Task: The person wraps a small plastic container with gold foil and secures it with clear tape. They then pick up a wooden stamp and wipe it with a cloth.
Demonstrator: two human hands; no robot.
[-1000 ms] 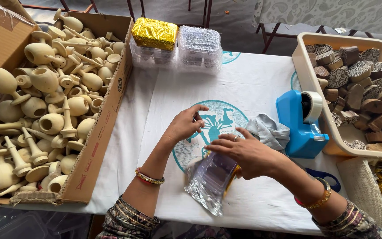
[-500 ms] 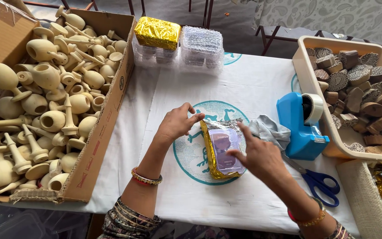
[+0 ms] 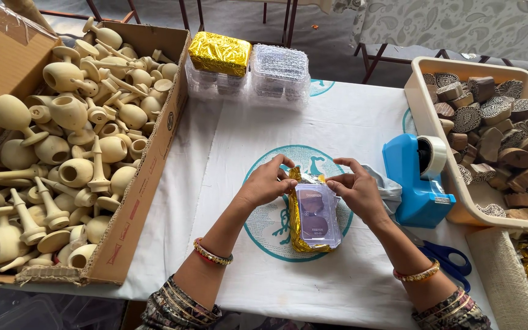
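Observation:
A small clear plastic box (image 3: pixel 316 216) lined with gold foil lies on the white cloth, over the teal round print. My left hand (image 3: pixel 267 182) pinches its upper left corner and my right hand (image 3: pixel 357 190) pinches its upper right corner, fingertips nearly meeting at the box's far edge. Gold foil sticks out along the left and bottom edges of the box. A grey cloth bundle (image 3: pixel 389 190) lies just right of my right hand.
A cardboard carton (image 3: pixel 148 171) of pale wooden goblets and spindles fills the left. A blue tape dispenser (image 3: pixel 420 181) and a cream tray (image 3: pixel 423 110) of carved wooden blocks stand right. Blue scissors (image 3: pixel 450 255) lie near right. Clear boxes (image 3: pixel 279 73), one with gold foil (image 3: pixel 220 54), sit at the back.
The foil-lined box came from tilted in my right hand near the front edge to lying flat on the teal print. Both hands have closed in on its far corners.

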